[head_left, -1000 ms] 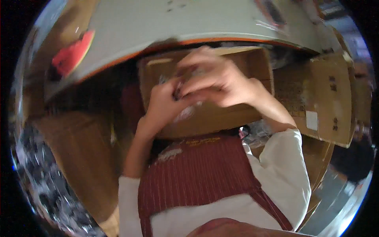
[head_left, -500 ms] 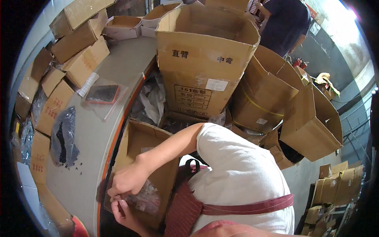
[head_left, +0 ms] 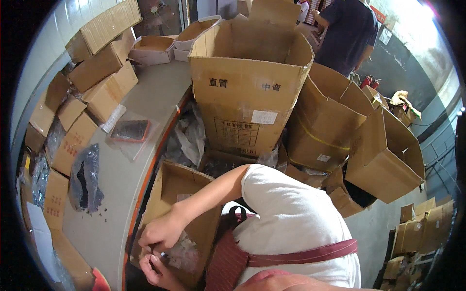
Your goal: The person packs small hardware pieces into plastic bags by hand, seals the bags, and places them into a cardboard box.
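Note:
My right hand (head_left: 164, 232) reaches over a shallow open cardboard box (head_left: 167, 198), its fingers bent down and pinched together. Just below it my left hand (head_left: 156, 271) is raised with curled fingers, and the fingertips of both hands meet. Close to them shows a small shiny, pale piece (head_left: 163, 254), too small to name. What each hand pinches is mostly hidden by the fingers. Under the hands, inside the box, lie clear plastic bags (head_left: 187, 252) with small pale contents.
On the grey table (head_left: 116, 194) left of me lie a plastic bag of small black parts (head_left: 85, 179) and a bagged tablet-like item (head_left: 130, 130). Cardboard boxes (head_left: 99, 70) line its far side. Large open cartons (head_left: 247, 97) stand ahead, and a person in dark clothing (head_left: 347, 34) is behind them.
The whole view has shifted a little, so the scene sits slightly lower. My hands stay together over the box, and a small shiny piece now shows by the fingertips.

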A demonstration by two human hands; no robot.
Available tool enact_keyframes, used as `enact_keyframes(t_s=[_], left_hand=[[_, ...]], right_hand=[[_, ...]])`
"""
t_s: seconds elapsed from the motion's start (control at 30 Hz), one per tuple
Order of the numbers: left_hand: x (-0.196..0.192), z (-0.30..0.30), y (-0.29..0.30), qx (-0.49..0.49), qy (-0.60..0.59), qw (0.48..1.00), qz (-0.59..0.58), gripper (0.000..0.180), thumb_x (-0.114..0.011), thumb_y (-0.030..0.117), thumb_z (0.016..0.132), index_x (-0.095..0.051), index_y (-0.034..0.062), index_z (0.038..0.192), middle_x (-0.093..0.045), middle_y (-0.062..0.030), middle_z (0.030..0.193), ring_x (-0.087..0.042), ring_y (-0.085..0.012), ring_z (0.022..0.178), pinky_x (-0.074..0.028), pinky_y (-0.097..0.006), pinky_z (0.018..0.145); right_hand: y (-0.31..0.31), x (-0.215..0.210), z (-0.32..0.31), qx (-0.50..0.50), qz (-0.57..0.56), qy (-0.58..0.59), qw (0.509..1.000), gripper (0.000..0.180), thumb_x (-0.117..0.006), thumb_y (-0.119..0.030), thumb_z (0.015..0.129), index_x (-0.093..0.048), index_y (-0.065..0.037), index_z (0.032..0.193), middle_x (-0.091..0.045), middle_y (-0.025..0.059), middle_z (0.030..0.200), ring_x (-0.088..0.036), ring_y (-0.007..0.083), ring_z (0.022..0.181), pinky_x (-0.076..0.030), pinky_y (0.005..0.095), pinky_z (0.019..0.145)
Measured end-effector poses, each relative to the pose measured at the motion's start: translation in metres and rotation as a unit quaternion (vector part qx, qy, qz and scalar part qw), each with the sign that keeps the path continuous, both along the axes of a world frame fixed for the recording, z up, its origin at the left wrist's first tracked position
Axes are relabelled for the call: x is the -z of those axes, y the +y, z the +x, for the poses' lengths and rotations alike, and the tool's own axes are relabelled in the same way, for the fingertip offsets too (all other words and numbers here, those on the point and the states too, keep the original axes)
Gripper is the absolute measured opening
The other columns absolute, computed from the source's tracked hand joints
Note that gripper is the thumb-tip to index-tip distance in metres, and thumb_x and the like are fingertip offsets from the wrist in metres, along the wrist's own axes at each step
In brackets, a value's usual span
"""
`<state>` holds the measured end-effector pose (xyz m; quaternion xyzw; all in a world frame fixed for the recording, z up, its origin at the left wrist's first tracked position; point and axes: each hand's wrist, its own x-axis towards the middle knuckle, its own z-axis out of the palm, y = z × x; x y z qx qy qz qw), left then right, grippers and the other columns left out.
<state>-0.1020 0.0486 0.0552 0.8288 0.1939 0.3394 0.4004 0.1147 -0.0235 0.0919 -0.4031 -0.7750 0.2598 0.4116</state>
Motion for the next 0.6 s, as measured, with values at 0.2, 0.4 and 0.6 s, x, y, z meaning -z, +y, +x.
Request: enact_keyframes(t_s=[0.2, 0.4, 0.6], left_hand=[[0.029, 0.0, 0.013, 0.028, 0.0, 0.996, -0.086, 0.02, -0.052, 0.024, 0.107, -0.051, 0.0063, 0.098, -0.05, 0.0023, 0.083, -0.042, -0.006, 0.075, -0.038, -0.022, 0.068], [0.032, -0.013, 0.039, 0.121, 0.044, 0.975, -0.179, 0.018, -0.05, 0.025, 0.108, -0.048, 0.0085, 0.099, -0.047, 0.0037, 0.08, -0.038, -0.0038, 0.073, -0.034, -0.021, 0.064], [0.025, 0.002, 0.034, 0.092, -0.011, 0.964, -0.248, 0.014, -0.049, 0.021, 0.108, -0.051, 0.0068, 0.105, -0.054, 0.0006, 0.09, -0.045, -0.0063, 0.081, -0.041, -0.023, 0.074]], right_hand=[[-0.003, 0.008, 0.004, 0.011, -0.009, -0.02, 1.0, 0.021, -0.064, -0.015, 0.088, -0.06, 0.003, 0.098, -0.065, 0.0243, 0.093, -0.062, 0.0425, 0.091, -0.049, 0.0485, 0.077], [-0.004, 0.006, 0.003, 0.026, 0.027, -0.012, 0.999, 0.028, -0.062, -0.022, 0.089, -0.065, 0.006, 0.091, -0.067, 0.0256, 0.084, -0.063, 0.0443, 0.08, -0.05, 0.0474, 0.072], [0.006, 0.02, 0.007, 0.035, -0.013, 0.065, 0.997, 0.025, -0.065, -0.021, 0.088, -0.064, 0.003, 0.085, -0.066, 0.0194, 0.073, -0.066, 0.0338, 0.069, -0.051, 0.0426, 0.062]])
